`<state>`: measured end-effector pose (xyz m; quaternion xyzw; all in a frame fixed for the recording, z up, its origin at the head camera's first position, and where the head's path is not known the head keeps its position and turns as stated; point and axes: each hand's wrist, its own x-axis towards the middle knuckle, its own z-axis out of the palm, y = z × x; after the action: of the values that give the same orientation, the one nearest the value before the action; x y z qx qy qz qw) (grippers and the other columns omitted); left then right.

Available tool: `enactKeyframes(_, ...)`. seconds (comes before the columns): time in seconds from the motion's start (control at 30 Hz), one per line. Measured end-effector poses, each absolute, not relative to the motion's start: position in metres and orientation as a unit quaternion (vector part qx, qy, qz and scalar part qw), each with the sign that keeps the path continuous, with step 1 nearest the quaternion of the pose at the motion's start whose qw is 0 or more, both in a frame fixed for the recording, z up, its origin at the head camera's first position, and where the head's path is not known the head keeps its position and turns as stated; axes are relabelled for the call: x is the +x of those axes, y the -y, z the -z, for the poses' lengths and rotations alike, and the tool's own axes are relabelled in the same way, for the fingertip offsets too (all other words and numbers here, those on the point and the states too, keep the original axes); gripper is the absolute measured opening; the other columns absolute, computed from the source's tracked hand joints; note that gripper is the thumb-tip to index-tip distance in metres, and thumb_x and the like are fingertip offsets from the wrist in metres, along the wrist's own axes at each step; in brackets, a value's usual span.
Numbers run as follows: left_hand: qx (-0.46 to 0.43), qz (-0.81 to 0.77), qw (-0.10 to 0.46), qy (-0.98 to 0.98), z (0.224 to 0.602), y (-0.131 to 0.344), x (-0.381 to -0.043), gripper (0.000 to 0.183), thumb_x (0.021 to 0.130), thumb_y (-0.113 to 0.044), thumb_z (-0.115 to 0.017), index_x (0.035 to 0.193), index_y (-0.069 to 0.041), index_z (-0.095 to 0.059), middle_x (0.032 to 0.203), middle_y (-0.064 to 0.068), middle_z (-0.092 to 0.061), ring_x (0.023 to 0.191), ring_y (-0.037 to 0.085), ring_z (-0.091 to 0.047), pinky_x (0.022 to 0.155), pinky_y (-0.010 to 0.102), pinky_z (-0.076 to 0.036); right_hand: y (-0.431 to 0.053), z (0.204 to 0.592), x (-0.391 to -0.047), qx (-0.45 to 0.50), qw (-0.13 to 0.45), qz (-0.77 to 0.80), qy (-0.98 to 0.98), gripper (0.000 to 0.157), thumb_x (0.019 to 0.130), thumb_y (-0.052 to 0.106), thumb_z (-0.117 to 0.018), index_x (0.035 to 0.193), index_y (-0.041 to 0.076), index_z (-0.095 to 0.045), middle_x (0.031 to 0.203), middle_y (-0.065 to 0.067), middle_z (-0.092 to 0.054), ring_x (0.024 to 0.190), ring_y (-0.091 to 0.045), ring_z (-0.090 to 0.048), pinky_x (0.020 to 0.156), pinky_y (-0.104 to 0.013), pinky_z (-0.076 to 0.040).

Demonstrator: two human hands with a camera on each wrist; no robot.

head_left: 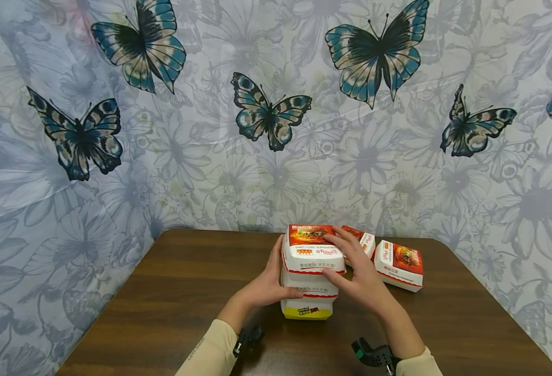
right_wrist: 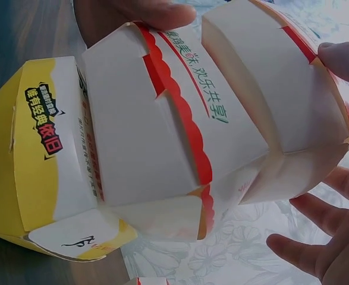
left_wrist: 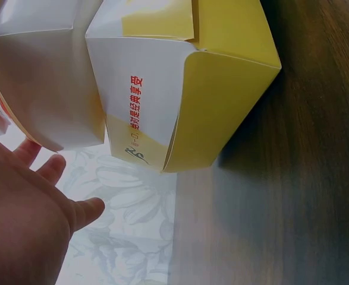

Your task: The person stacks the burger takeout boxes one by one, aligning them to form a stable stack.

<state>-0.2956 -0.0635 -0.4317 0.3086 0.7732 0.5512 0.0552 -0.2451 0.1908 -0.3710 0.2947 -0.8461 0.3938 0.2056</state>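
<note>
Three cardboard burger boxes stand stacked on the table. The bottom box (head_left: 306, 313) is yellow and white; the middle box (head_left: 320, 289) is white with a red scalloped edge. On top sits a white box (head_left: 313, 256) with a red burger picture, jutting slightly right of those below. My left hand (head_left: 271, 282) holds the stack's left side, its thumb across the front of the middle box and its fingers up along the side. With my right hand (head_left: 360, 271) I grip the top box, thumb at its front edge, fingers over its right side.
Two more red and white burger boxes lie right of the stack: one box (head_left: 368, 243) partly behind my right hand, another box (head_left: 400, 265) farther right. The brown wooden table (head_left: 163, 303) meets a butterfly-patterned cloth (head_left: 200, 183) at the back.
</note>
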Motion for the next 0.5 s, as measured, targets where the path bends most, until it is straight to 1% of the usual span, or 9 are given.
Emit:
enactKeyframes(0.1,0.309,-0.555,0.052,-0.771,0.432,0.063,-0.2959,0.133,0.075,-0.025,-0.088,0.158,-0.032,0.015,0.165,-0.004,-0.004,0.15,0.021,-0.017,0.121,0.053,-0.022,-0.1898,0.3716,-0.2455,0.297,0.206,-0.394,0.845,0.068,0.088,0.02,-0.076,0.149,0.024,-0.045,0.164,-0.007,-0.027,0.147,-0.037,-0.031,0.103,-0.069,-0.04)
enactKeyframes(0.13,0.31,-0.555,0.051,-0.77,0.432,0.0629,-0.2959,0.133,0.074,-0.024,-0.088,0.158,-0.033,0.015,0.165,-0.004,-0.005,0.15,0.021,-0.017,0.121,0.053,-0.022,-0.1897,0.3717,-0.2457,0.296,0.206,-0.395,0.845,0.068,0.088,0.02,-0.076,0.149,0.024,-0.045,0.164,-0.006,-0.027,0.147,-0.037,-0.03,0.103,-0.069,-0.039)
enactKeyframes(0.27,0.312,-0.555,0.05,-0.769,0.4318,0.0626,-0.2957,0.131,0.074,-0.024,-0.088,0.155,-0.042,0.014,0.165,-0.005,-0.005,0.15,0.02,-0.018,0.121,0.053,-0.022,-0.1891,0.3723,-0.2456,0.294,0.204,-0.397,0.845,0.07,0.088,0.02,-0.076,0.15,0.024,-0.043,0.164,-0.005,-0.026,0.148,-0.037,-0.029,0.104,-0.07,-0.038)
enactKeyframes(0.33,0.314,-0.556,0.051,-0.768,0.4322,0.0626,-0.296,0.131,0.074,-0.024,-0.088,0.154,-0.044,0.013,0.164,-0.005,-0.005,0.149,0.019,-0.019,0.121,0.052,-0.023,-0.1886,0.3724,-0.2453,0.295,0.203,-0.398,0.845,0.071,0.088,0.02,-0.076,0.151,0.024,-0.042,0.164,-0.004,-0.024,0.149,-0.037,-0.027,0.105,-0.071,-0.037)
enactKeyframes(0.5,0.313,-0.559,0.052,-0.766,0.4331,0.0628,-0.2964,0.132,0.075,-0.024,-0.088,0.157,-0.038,0.014,0.163,-0.004,-0.007,0.148,0.02,-0.021,0.12,0.053,-0.024,-0.1878,0.3721,-0.2443,0.291,0.204,-0.395,0.847,0.074,0.087,0.021,-0.077,0.151,0.024,-0.04,0.166,-0.004,-0.018,0.151,-0.038,-0.022,0.106,-0.072,-0.033)
